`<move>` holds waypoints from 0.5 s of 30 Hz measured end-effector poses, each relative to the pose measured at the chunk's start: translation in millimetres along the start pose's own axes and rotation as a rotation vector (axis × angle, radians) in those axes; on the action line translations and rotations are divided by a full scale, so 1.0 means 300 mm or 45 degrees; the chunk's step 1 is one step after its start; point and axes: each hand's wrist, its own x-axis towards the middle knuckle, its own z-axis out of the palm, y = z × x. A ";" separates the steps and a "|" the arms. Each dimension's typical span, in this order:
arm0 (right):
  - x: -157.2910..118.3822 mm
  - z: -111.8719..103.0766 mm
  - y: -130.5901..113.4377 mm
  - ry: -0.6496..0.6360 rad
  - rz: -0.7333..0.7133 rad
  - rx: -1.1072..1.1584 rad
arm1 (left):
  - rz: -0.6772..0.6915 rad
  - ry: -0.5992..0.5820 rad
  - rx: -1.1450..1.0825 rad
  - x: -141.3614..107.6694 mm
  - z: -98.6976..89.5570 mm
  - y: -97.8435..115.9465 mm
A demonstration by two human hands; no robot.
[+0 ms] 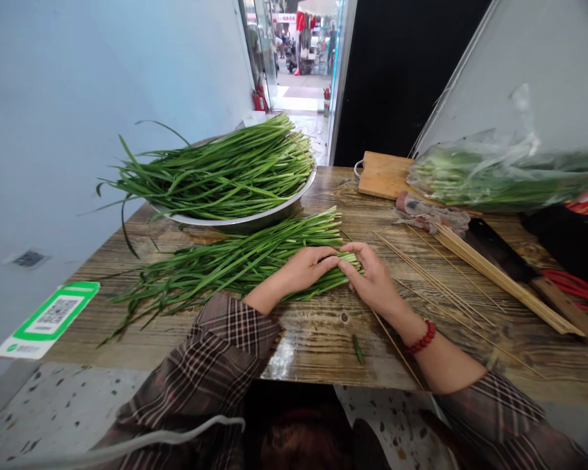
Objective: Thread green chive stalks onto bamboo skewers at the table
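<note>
Pale bamboo is marking the nearest risk: a skewer (396, 348) is lying up to the front edge of the tabletop (318, 356), beside the right sleeve (494, 418), so a brush could be knocking it off. Beyond, I am seeing the left hand (308, 267) and right hand (372, 281) pinching green stalks (235, 267) near their ends, on the tabletop; loosening fingers could be scattering them. Farther off, a metal bowl (274, 213) is holding heaped greens (215, 183), overhanging its rim and perhaps spilling if nudged; a clear bag (524, 140) is enclosing more.
</note>
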 end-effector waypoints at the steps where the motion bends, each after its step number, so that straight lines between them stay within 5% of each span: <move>1: -0.001 -0.003 -0.006 -0.013 0.018 0.014 | -0.013 -0.016 -0.010 0.001 0.001 0.001; 8: 0.008 -0.047 -0.022 -0.046 0.089 0.176 | -0.084 0.182 -0.075 -0.002 -0.058 0.008; 15: -0.002 -0.074 -0.053 -0.309 0.068 -0.053 | -0.064 0.314 -0.009 -0.013 -0.090 0.015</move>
